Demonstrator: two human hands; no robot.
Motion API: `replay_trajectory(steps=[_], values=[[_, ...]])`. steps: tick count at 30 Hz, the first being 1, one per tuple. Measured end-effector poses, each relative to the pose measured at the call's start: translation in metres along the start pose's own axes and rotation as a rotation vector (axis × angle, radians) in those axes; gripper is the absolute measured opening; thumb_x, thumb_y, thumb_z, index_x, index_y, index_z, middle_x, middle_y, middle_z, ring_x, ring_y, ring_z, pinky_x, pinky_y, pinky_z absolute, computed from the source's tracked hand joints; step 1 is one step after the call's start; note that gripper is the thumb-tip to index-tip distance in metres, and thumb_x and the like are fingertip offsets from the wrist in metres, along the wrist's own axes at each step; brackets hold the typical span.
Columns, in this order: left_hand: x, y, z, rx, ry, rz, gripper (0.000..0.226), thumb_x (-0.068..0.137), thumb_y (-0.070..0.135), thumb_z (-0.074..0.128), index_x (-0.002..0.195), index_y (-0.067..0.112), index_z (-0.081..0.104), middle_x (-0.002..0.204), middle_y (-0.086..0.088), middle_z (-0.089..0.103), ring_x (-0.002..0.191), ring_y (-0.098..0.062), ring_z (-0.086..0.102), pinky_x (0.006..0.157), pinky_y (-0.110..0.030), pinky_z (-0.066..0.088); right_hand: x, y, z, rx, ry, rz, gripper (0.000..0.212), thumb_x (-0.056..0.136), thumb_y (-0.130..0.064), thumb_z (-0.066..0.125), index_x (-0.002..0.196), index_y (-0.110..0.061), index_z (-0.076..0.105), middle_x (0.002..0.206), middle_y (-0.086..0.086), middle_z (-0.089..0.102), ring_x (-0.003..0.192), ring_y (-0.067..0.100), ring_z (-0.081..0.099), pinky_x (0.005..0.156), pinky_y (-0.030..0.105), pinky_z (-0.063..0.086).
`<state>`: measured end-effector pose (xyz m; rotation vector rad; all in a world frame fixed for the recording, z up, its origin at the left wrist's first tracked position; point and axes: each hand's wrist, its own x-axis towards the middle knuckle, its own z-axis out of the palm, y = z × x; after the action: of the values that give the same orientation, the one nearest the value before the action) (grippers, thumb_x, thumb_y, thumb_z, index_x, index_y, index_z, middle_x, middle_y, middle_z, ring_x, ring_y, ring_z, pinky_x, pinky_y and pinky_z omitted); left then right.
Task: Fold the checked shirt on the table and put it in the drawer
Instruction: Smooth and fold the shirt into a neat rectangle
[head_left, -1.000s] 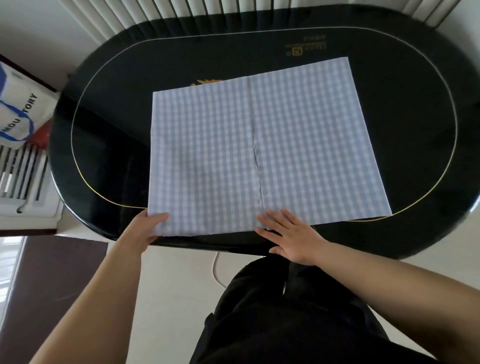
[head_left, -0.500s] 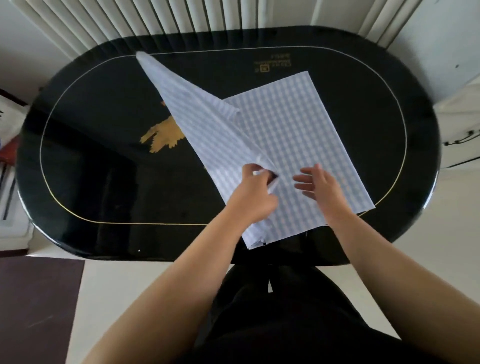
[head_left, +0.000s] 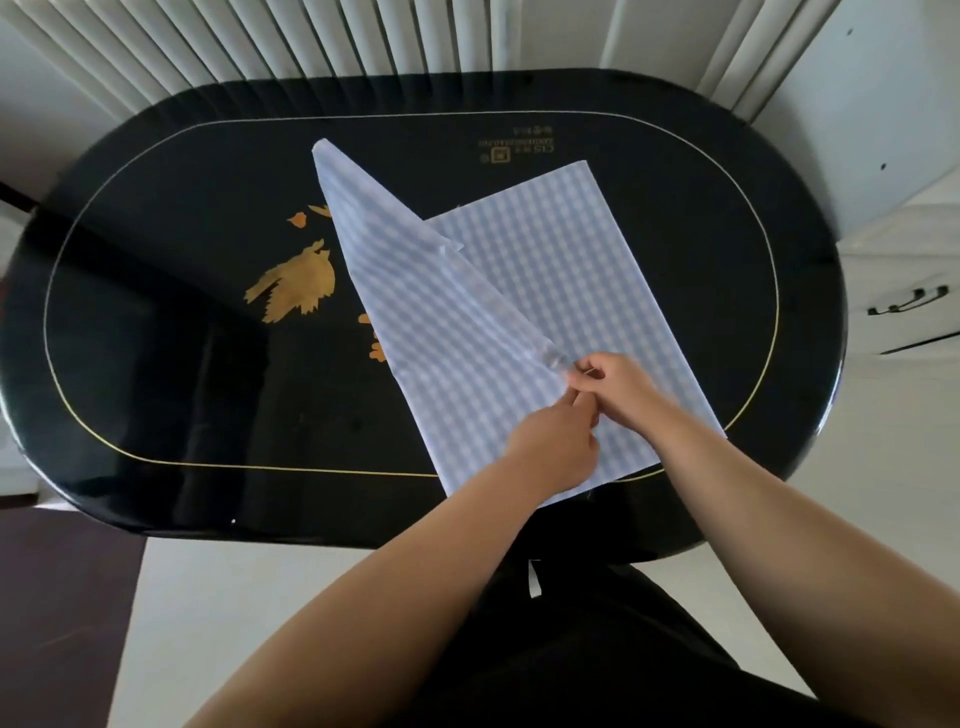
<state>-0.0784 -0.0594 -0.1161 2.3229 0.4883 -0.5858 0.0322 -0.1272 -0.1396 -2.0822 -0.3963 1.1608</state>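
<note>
Blue-and-white check covers the one shirt (head_left: 545, 291) on the one black oval table (head_left: 156, 364); my two hands work it, and one white drawer front with a dark handle (head_left: 906, 301) shows at the right edge. It lies on the right half of the tabletop, its near hem reaching the table's front edge. One panel lies flat. A second panel is turned over it on a slant, paler underside up, its far corner pointing toward the white slats behind the table.

My left hand (head_left: 553, 452) is closed with fingertips pinching the folded edge, and my right hand (head_left: 618, 387) pinches the same edge just beyond it; the two hands touch.

Half a second ago my right hand was open and apart from the left, hovering over the flat panel. The lifted corner stood higher and further left then, and more of the gold bird motif (head_left: 296, 286) was covered.
</note>
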Motion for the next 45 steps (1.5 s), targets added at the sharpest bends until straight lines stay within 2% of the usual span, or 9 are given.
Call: replay_trajectory(steps=[5,9,14,19,27,30,34,37,45], values=[[-0.018,-0.002,0.0,-0.106,0.425,0.326,0.012,0.094,0.024,0.049,0.099,0.014,0.055,0.146,0.001,0.044,0.111,-0.023,0.056,0.089,-0.036,0.044,-0.012,0.009,-0.038,-0.134,0.317,-0.127,0.011,0.095,-0.021,0.055,0.087,-0.016,0.062,0.073,-0.003,0.058,0.063,0.007,0.05,0.055,0.01,0.037],[-0.01,-0.036,0.005,-0.339,0.746,-0.054,0.017,0.095,0.026,0.049,0.111,0.02,0.053,0.137,0.003,0.046,0.124,-0.014,0.043,0.097,-0.032,0.04,-0.004,0.051,-0.081,-0.136,0.383,0.085,0.023,0.097,-0.024,0.051,0.103,-0.007,0.065,0.089,0.008,0.061,0.083,0.026,0.057,0.073,0.034,0.043],[0.021,-0.066,0.016,-0.81,0.453,-0.789,0.054,0.095,0.039,0.049,0.141,0.017,0.03,0.14,-0.004,0.036,0.113,-0.022,0.051,0.092,-0.04,0.048,0.015,0.086,-0.097,-0.223,0.334,0.24,0.03,0.098,-0.027,0.048,0.119,-0.009,0.06,0.101,0.007,0.06,0.09,0.022,0.052,0.078,0.034,0.041],[0.026,-0.067,0.026,-0.965,0.347,-0.883,0.032,0.094,0.035,0.049,0.114,0.01,0.049,0.096,-0.003,0.059,0.075,-0.017,0.058,0.069,-0.035,0.052,0.02,0.093,-0.09,-0.207,0.358,0.243,0.03,0.098,-0.03,0.047,0.12,-0.011,0.055,0.103,0.002,0.057,0.092,0.019,0.052,0.076,0.034,0.041],[0.005,-0.121,0.006,-0.729,0.542,-0.911,0.03,0.096,0.023,0.047,0.121,0.007,0.051,0.103,-0.01,0.059,0.073,-0.018,0.055,0.058,-0.03,0.044,0.012,0.089,-0.038,-0.271,0.008,0.266,0.02,0.094,-0.024,0.055,0.084,-0.007,0.058,0.083,0.009,0.058,0.068,0.017,0.051,0.058,0.028,0.039],[-0.002,-0.126,0.01,-0.51,0.488,-0.863,0.055,0.093,0.024,0.055,0.141,0.018,0.029,0.136,-0.009,0.037,0.112,-0.026,0.048,0.084,-0.04,0.05,0.008,0.091,-0.028,-0.205,0.098,0.273,0.02,0.093,-0.032,0.057,0.087,-0.013,0.055,0.081,0.004,0.06,0.07,0.019,0.057,0.057,0.027,0.042],[-0.009,-0.118,0.029,-0.011,0.402,-0.536,0.069,0.097,0.037,0.045,0.15,0.026,0.003,0.158,-0.001,0.003,0.144,-0.028,0.008,0.114,-0.046,0.022,0.002,0.098,-0.025,-0.182,0.207,0.285,0.021,0.093,-0.037,0.056,0.088,-0.016,0.059,0.081,0.003,0.064,0.076,0.022,0.063,0.068,0.037,0.052],[-0.012,-0.118,0.048,0.291,0.213,-0.358,0.064,0.101,0.041,0.028,0.151,0.027,-0.009,0.159,0.0,-0.018,0.144,-0.024,-0.021,0.117,-0.045,-0.005,0.001,0.1,-0.025,-0.182,0.235,0.295,0.02,0.094,-0.036,0.055,0.092,-0.017,0.058,0.084,0.001,0.063,0.075,0.018,0.063,0.061,0.03,0.05],[-0.017,-0.12,0.069,0.318,0.136,-0.337,0.063,0.099,0.049,0.02,0.148,0.034,-0.018,0.156,0.005,-0.027,0.141,-0.023,-0.028,0.112,-0.058,-0.009,0.0,0.095,-0.021,-0.352,0.327,0.262,0.023,0.098,-0.04,0.043,0.092,-0.019,0.05,0.078,0.001,0.059,0.065,0.019,0.056,0.057,0.03,0.043]])
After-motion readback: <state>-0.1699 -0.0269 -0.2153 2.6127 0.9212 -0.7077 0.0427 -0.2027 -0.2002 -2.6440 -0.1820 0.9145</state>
